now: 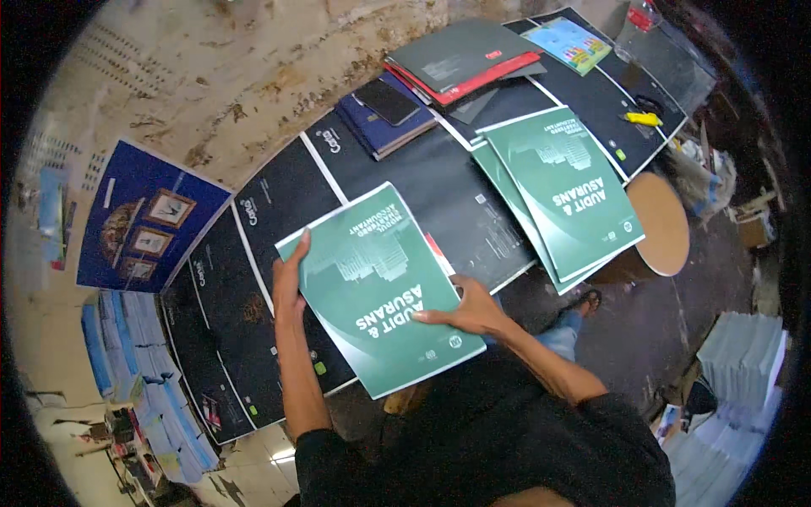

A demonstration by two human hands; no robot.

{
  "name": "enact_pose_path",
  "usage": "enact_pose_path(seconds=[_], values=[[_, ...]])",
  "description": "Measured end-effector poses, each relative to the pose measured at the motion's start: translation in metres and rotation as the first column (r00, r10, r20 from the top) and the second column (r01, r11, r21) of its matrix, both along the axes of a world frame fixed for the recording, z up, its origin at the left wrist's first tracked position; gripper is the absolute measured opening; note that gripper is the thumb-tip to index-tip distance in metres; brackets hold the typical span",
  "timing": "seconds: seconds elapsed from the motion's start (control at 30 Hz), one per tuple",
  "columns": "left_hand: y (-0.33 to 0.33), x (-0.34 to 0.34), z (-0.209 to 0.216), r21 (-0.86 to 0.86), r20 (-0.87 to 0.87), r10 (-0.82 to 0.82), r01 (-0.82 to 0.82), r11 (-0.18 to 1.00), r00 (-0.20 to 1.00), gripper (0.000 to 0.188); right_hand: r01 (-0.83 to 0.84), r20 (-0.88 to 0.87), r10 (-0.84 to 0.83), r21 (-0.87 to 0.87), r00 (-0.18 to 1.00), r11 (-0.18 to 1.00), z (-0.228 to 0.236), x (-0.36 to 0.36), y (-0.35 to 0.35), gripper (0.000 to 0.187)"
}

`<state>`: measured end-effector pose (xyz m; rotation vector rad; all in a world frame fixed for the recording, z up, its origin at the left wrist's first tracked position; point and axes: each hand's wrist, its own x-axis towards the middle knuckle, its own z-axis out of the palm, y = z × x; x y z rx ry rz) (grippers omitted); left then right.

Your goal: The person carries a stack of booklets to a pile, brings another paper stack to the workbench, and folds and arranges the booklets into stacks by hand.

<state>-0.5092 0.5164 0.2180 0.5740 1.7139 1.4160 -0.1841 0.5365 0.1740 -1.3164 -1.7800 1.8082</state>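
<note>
A green book [380, 287] with white lettering and a building picture on its cover lies tilted on the black-covered table [279, 211] in front of me. My left hand [289, 283] grips its left edge, thumb on the cover. My right hand [469, 311] holds its right edge, fingers spread on the cover. A stack of matching green books [562, 190] lies to the right on the table, apart from both hands.
At the table's far side lie a dark blue notebook [380, 127] with a black phone [386, 101] on it, grey and red folders [460, 59], a colourful booklet [568, 42] and a yellow tool [644, 119]. A round wooden stool [661, 224] stands right. Paper stacks [739, 355] sit lower right, blue stacks [135, 355] left.
</note>
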Motion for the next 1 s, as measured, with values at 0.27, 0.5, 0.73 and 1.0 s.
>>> enact_pose_path(seconds=[0.27, 0.5, 0.73, 1.0], values=[[0.005, -0.003, -0.007, -0.188, -0.911, -0.095, -0.2, 0.962, 0.401, 0.095, -0.155, 0.162, 0.157, -0.024, 0.974, 0.988, 0.002, -0.017, 0.046, 0.091], [-0.059, 0.171, 0.026, -0.313, -0.867, -0.465, 0.53, 0.788, 0.181, 0.086, 0.157, 0.023, -0.195, 0.501, 0.981, 0.851, 0.027, 0.048, 0.056, 0.036], [-0.06, 0.218, -0.021, -0.299, -0.865, -0.453, 0.502, 0.812, 0.216, 0.091, 0.138, -0.195, -0.136, -0.003, 0.971, 0.99, -0.031, 0.085, -0.004, 0.027], [-0.057, 0.212, 0.001, -0.506, -0.72, -0.672, 0.532, 0.679, 0.172, 0.084, 0.132, -0.375, -0.263, -0.339, 0.889, 0.932, -0.036, 0.082, -0.01, 0.029]])
